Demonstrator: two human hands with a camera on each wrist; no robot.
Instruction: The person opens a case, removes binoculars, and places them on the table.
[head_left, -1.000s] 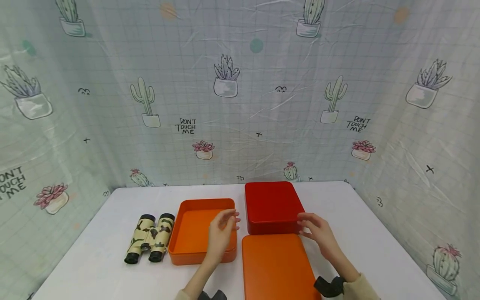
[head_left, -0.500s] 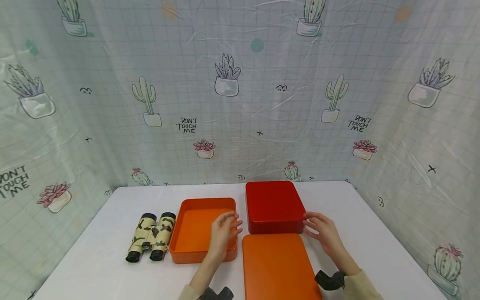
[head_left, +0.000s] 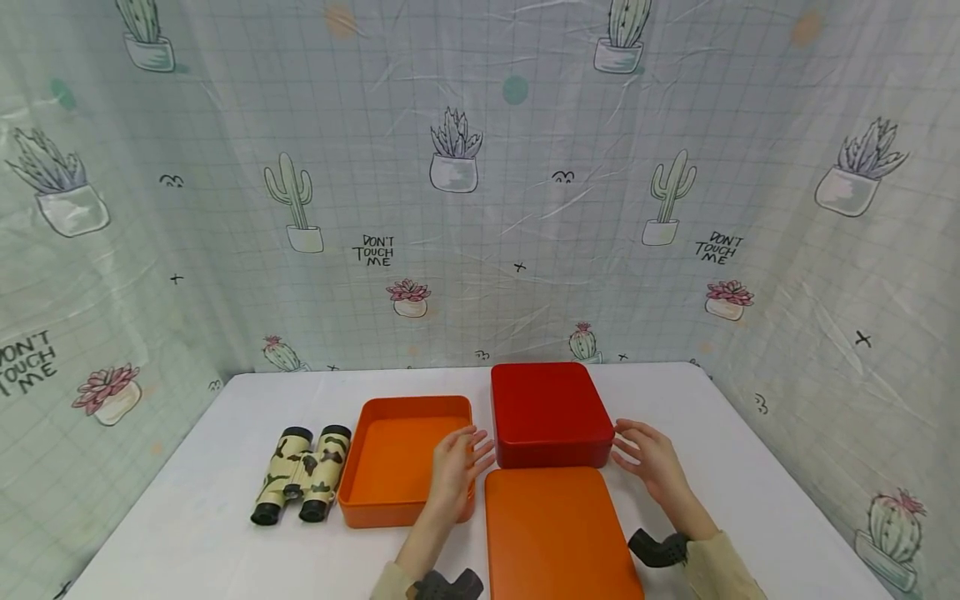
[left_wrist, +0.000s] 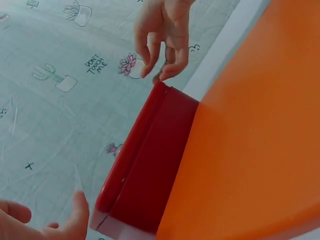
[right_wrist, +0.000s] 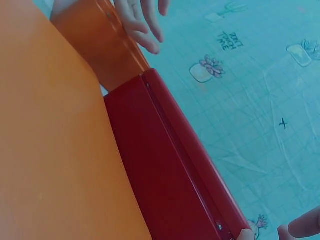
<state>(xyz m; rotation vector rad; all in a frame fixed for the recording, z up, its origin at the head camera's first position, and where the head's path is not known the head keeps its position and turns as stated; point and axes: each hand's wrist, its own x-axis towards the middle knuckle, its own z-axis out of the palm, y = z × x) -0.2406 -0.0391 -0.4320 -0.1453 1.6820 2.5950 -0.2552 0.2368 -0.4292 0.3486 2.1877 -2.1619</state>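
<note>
Left hand (head_left: 453, 467): relaxed, empty, near the open orange rectangular tray (head_left: 393, 454).
Right hand (head_left: 654, 460): fingers loosely bent, gripping nothing; if they touch the glossy red rectangular box (head_left: 551, 404), I cannot tell.
Red box: lid on, between the hands, far on white table (head_left: 187, 525).
Hands' placing: probably so both box sides are reachable.
Writing on pale curtain (head_left: 517, 225): "DON'T TOUCH ME".

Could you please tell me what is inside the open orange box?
Inside the open orange box, bare orange floor shows. In the head view, the left hand hides part of its near right corner, so that patch cannot be seen.
</note>
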